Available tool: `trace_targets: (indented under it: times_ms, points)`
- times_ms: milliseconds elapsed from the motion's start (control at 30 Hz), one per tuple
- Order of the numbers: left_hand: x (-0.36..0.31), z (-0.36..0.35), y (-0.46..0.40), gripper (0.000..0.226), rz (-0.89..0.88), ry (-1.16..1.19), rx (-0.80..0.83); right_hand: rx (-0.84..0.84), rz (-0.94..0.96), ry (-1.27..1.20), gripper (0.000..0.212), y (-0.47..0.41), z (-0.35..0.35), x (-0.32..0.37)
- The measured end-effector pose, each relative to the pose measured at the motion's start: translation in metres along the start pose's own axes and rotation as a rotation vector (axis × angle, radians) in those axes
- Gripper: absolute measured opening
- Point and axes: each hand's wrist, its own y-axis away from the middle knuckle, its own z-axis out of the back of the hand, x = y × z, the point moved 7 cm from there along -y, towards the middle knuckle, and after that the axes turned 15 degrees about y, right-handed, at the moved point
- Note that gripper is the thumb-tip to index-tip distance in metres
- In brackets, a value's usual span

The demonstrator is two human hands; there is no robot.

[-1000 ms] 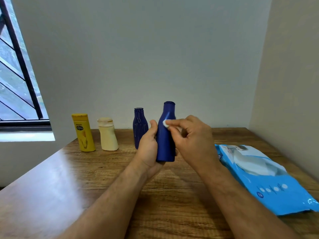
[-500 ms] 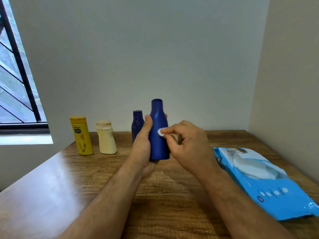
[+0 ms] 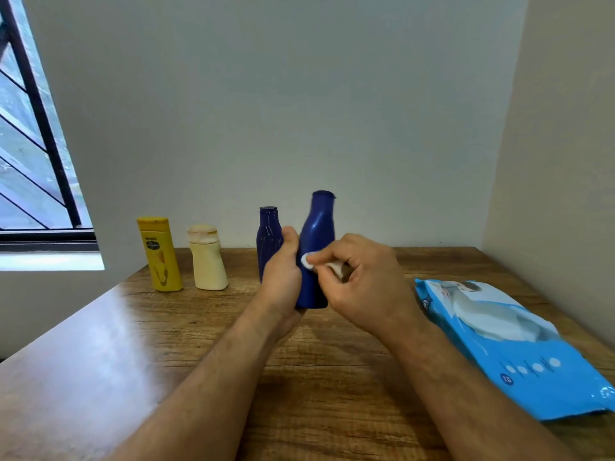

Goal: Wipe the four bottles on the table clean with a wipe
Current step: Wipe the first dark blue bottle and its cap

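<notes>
The wipe (image 3: 307, 262) has slid down the blue bottle (image 3: 315, 247) from its shoulder; wiping continues. Left hand (image 3: 283, 277) grips it above mid-surface, right hand (image 3: 357, 281) pinching the wipe.

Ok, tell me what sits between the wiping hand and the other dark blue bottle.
The left hand and the blue bottle it grips stand between the right hand, pinching the wipe, and the darker blue bottle behind.
</notes>
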Motion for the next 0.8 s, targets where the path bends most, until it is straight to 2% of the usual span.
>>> trace_targets:
  times_ms: [100,200,300,433,500,633,800]
  points:
    - [0.013,-0.007,0.005,0.064,0.051,-0.14,0.036,-0.226,-0.118,0.04,0.015,-0.002,0.017,-0.007]
    - [0.02,-0.011,0.005,0.067,0.08,-0.217,0.035,-0.285,-0.214,0.036,0.016,-0.003,0.022,-0.017]
    - [0.02,-0.01,0.005,0.063,0.078,-0.163,0.015,-0.187,-0.19,0.041,0.016,-0.003,0.015,-0.017]
    - [0.01,0.001,0.003,0.063,0.025,-0.035,-0.087,0.09,-0.043,-0.019,0.016,0.0,-0.006,-0.005]
    - [0.005,0.004,0.003,0.06,0.002,-0.011,-0.126,0.149,-0.022,-0.027,0.016,0.001,-0.01,-0.003]
    - [0.008,-0.003,0.007,0.059,0.044,-0.053,-0.07,-0.023,-0.064,0.035,0.017,-0.002,0.002,-0.008]
    - [0.017,-0.015,0.01,0.061,0.076,-0.196,0.039,-0.267,-0.247,0.001,0.02,-0.003,0.024,-0.024]
